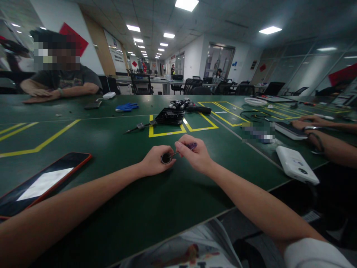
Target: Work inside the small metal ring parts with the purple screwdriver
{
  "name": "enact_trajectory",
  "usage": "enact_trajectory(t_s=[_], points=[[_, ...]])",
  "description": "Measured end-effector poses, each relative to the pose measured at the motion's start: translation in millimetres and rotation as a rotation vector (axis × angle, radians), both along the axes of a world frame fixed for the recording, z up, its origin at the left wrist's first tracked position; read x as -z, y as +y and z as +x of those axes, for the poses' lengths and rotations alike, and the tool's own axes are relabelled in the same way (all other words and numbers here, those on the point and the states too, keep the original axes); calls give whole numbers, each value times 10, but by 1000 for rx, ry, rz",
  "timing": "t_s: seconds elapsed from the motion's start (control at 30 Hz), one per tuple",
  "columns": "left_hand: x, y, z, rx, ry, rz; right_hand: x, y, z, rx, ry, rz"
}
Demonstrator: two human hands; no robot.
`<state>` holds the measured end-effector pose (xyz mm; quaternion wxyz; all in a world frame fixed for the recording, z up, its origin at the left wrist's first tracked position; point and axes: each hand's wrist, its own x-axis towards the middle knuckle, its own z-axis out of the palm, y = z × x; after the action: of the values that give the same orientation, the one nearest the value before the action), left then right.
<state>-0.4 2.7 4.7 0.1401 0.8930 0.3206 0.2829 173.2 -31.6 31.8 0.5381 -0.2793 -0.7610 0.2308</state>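
Observation:
My left hand (pixel 154 162) is closed around a small round part (pixel 166 158) with a dark hollow face and a shiny metal rim, which is turned toward me. My right hand (pixel 198 155) grips a screwdriver (pixel 192 146) by its purple handle. The thin shaft runs left to the edge of the round part; whether its tip touches is hidden by the fingers. Both hands are close together just above the green table (pixel 134 208). Beyond them lies a black mechanical assembly (pixel 170 116) with a thin rod pointing left.
To the left lies a phone (pixel 46 182) in an orange case. A blue glove (pixel 127 107) lies farther back. On the right are a white device (pixel 296 163) near the edge and a co-worker's hands (pixel 304 123). Another person (pixel 64 74) sits across the table. Yellow tape (pixel 167 134) marks the surface.

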Motion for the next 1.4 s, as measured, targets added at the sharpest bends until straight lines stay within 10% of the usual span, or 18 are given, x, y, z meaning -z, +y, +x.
enact_trajectory(t_s=[1.4], points=[[1,-4,3,8,-11,-26,-25,-21,-6,46,-64,250]])
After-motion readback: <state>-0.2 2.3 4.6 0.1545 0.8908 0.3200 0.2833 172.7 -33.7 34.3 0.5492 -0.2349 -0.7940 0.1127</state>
